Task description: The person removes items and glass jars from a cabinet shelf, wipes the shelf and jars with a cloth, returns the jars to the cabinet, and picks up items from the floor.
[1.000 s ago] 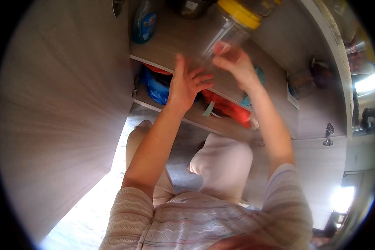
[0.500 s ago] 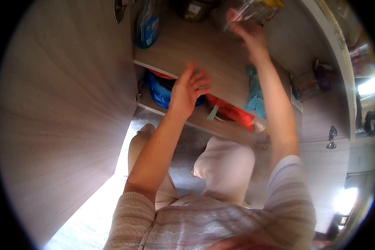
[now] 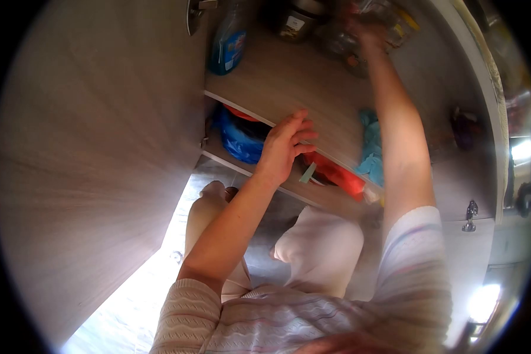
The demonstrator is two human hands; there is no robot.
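Note:
My right hand [image 3: 364,30] reaches deep onto the upper cabinet shelf [image 3: 289,79], its fingers smeared by motion and shadow. It overlaps clear plastic containers [image 3: 389,26], one with a yellow edge; I cannot tell whether it grips one. My left hand [image 3: 284,144] hovers by the shelf's front edge, fingers apart and holding nothing. Under that hand, a red bag [image 3: 339,174] and a pale green strip [image 3: 307,172] show on the lower shelf. Near my right forearm, a teal cloth-like item [image 3: 371,147] hangs over the shelf edge.
A bottle of blue liquid [image 3: 227,50] stands at the shelf's left, with a dark labelled jar [image 3: 295,23] farther back. A blue plastic bag [image 3: 239,138] sits below. The open cabinet door [image 3: 100,147] fills the left side; another door [image 3: 469,253] with a hinge is right.
My right hand has moved farther into the cabinet among the clear containers. My left hand has shifted slightly right and down, and the whole view has tilted a little.

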